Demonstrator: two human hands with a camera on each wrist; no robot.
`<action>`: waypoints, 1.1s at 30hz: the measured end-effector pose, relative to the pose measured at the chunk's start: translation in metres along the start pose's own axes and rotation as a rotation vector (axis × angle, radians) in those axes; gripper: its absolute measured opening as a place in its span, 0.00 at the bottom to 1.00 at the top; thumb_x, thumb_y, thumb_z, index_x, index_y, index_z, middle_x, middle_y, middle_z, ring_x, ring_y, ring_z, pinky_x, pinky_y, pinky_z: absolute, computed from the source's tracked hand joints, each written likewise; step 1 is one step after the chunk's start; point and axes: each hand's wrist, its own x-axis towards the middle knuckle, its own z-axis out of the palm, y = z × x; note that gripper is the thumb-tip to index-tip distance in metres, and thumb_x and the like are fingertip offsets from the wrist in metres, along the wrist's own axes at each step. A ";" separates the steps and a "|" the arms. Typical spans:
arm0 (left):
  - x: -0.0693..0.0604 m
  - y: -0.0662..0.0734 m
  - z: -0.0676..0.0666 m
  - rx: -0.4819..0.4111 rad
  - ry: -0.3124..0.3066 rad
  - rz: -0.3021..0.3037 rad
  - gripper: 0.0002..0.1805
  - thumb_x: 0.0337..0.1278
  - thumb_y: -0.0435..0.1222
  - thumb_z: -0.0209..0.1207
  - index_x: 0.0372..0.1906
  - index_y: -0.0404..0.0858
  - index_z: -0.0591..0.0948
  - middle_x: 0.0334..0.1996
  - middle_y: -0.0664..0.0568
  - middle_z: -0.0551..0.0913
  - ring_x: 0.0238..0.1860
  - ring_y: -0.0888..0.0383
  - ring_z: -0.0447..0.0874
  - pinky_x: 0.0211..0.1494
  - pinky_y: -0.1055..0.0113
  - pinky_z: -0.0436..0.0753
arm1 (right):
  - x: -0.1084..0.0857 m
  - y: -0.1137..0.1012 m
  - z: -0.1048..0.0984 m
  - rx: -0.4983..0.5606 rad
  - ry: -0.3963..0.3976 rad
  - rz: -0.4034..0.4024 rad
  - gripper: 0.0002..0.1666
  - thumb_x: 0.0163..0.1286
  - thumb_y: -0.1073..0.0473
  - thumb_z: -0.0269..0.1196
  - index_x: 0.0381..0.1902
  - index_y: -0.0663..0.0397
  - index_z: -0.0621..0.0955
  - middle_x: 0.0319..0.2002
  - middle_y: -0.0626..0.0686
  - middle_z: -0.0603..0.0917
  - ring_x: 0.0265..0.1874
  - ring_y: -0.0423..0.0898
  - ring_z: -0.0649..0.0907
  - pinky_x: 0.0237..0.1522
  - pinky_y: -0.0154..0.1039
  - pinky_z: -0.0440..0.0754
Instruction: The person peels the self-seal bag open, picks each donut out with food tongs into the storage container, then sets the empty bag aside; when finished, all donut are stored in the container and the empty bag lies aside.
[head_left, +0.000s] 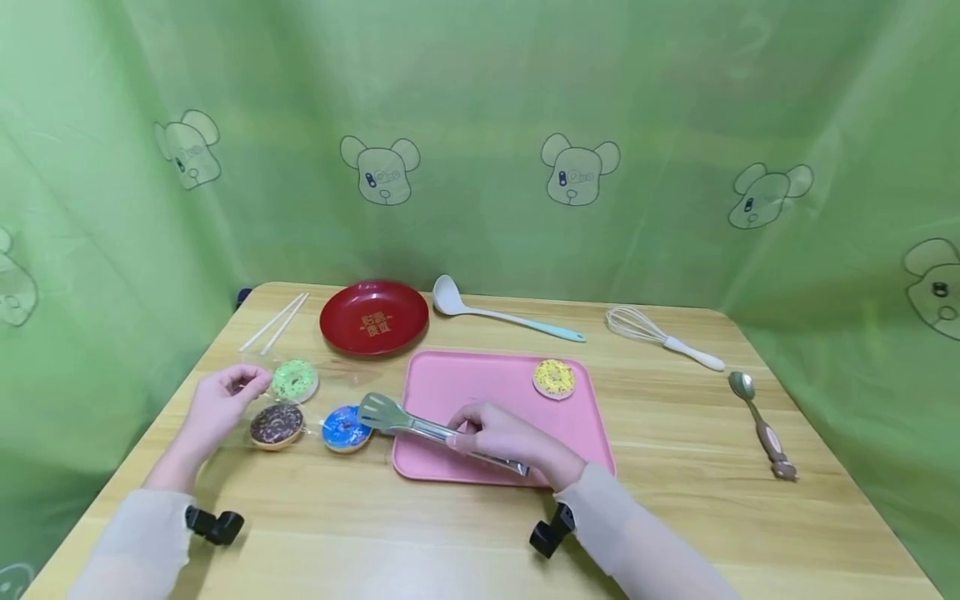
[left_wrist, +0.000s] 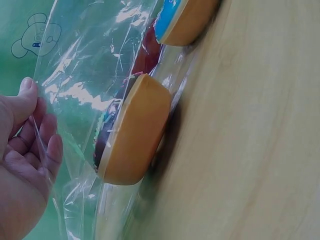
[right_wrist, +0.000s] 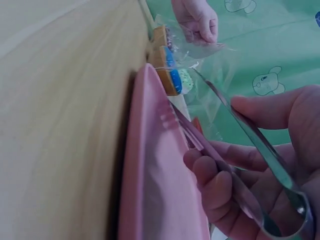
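Gripped in the person's right hand [head_left: 498, 433], a pair of long silver metal tongs [head_left: 431, 431] points toward ten o'clock, its two arms parted and its slotted head over the edge of a blue-iced toy donut [head_left: 342, 429]. Pinched in the left hand [head_left: 222, 402] is a clear, crinkled plastic wrapper [left_wrist: 75, 65], lifted beside a chocolate-brown sprinkled donut [head_left: 277, 426], with a pale green one [head_left: 295, 381] at that donut's one o'clock; whether each sits inside the wrapper I cannot tell. Taking the rectangular pink tray [head_left: 450, 379] as the dial's centre, the blue donut lies just outside at nine o'clock, with the brown one farther along; a yellow-iced donut [head_left: 554, 379] rests inside toward two, and a round red plate [head_left: 341, 317] stands at ten.
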 end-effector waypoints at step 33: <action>-0.002 0.002 0.002 0.017 -0.037 -0.064 0.16 0.65 0.42 0.53 0.41 0.30 0.78 0.36 0.41 0.79 0.33 0.65 0.73 0.35 0.77 0.75 | 0.029 -0.006 0.015 0.153 -0.101 0.015 0.12 0.58 0.57 0.66 0.41 0.51 0.82 0.25 0.50 0.78 0.19 0.43 0.75 0.20 0.34 0.74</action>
